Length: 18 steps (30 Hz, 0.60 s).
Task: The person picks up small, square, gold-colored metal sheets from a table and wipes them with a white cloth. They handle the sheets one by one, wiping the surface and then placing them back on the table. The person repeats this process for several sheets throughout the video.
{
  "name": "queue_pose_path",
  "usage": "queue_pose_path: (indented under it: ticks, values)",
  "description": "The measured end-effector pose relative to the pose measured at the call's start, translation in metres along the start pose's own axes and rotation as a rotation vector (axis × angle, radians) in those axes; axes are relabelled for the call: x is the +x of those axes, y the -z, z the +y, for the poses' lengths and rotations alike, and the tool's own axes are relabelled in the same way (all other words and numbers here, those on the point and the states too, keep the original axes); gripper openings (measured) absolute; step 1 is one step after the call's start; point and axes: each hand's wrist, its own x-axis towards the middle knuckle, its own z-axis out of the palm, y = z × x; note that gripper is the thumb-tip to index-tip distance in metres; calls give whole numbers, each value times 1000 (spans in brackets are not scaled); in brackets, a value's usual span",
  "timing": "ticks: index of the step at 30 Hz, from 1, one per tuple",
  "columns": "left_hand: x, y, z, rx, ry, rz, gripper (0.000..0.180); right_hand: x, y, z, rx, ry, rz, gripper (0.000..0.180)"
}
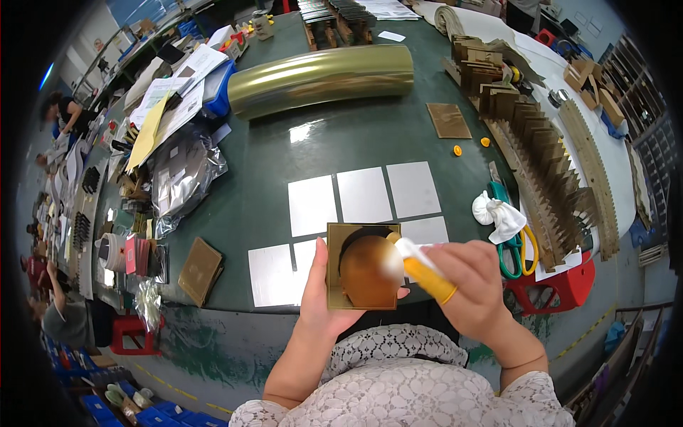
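My left hand (319, 299) is closed around a square, amber mirror-like plate (363, 281), thumb along its left edge and fingers beneath. The plate is tilted up over the table's near edge and reflects a round shape. In my right hand (473, 285) is a white cloth (404, 256), partly blurred, at the plate's right side. Yellow finger covers (430, 280) sit on fingers of that hand. Just beyond the plate, several pale silvery square sheets (364, 195) lie in rows on the green table (284, 149).
A gold film roll (320, 80) lies across the far table. At right are a crumpled white cloth (499, 216), green-handled scissors (509, 257) and slotted racks of brown plates (533, 153). Brown plates (200, 271) are stacked at left, near a plastic bag (183, 171). A red stool (558, 290) stands at right.
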Motion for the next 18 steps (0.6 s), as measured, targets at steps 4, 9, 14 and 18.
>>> queue_pose_path:
  ticks: [4,9,14,18]
  values:
    - [-2,-5,-2,98,-11,60,71,0,-4,-10,-71,79,-72,27]
    - [-5,5,-1,-20,19,-38,70,5,-10,0,-117,70,-111,30]
    - [-2,3,-1,35,69,-40,73,15,-16,15,-134,20,-49,29]
    - [0,2,-1,53,80,-54,75,17,-13,26,-158,-32,-12,28]
